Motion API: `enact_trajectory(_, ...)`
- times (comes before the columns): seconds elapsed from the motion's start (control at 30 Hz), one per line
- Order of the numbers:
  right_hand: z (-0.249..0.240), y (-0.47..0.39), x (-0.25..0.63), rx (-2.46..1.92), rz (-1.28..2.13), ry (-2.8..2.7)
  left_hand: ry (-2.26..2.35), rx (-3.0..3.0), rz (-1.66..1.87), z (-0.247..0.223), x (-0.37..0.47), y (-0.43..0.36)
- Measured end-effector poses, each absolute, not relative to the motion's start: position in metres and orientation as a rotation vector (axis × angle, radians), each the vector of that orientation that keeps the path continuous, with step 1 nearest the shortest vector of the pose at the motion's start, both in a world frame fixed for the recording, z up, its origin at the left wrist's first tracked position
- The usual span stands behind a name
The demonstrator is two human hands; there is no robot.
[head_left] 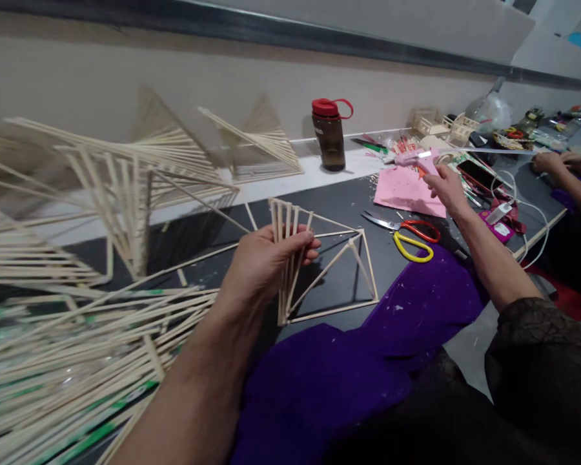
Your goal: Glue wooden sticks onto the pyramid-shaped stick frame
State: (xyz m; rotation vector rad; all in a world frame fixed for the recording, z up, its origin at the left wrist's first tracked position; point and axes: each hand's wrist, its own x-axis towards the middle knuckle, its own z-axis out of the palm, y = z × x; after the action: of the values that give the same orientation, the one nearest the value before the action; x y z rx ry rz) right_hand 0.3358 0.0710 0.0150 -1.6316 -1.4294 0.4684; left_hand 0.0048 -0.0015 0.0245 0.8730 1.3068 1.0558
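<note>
My left hand (283, 248) is closed around the slanting sticks at the left side of a small wooden stick frame (334, 312). This frame has a triangular part at its right end and stands on the dark tabletop. Farther right, my right hand (448, 187) is wrapped round the handle of a pink glue gun (411, 157). The gun's nozzle points left, above a pink sheet (401, 190). Between my hands lie scissors (401, 227) with one red and one yellow handle loop. My right palm and part of the gun's handle are hidden.
Loose wooden sticks (91, 361) cover the left front. Twisted stick structures (140, 194) stand along the wall, left of a dark bottle (332, 139) with a red lid. A phone (479, 174), white cable (545, 223) and clutter lie right. Another person's hands (554, 165) are at far right.
</note>
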Motion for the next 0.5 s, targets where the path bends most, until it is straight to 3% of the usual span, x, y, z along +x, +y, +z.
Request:
enact_trajectory(0.3,0.062,0.064,0.264,-1.145,0.940,-1.452,1.290,0.862,1.068,0.025,0.005,-0.004)
enact_trajectory(0.5,0.055,0.059,0.238,-0.940,1.140,-1.516,1.258,0.873,1.081,0.020,0.004,-0.002)
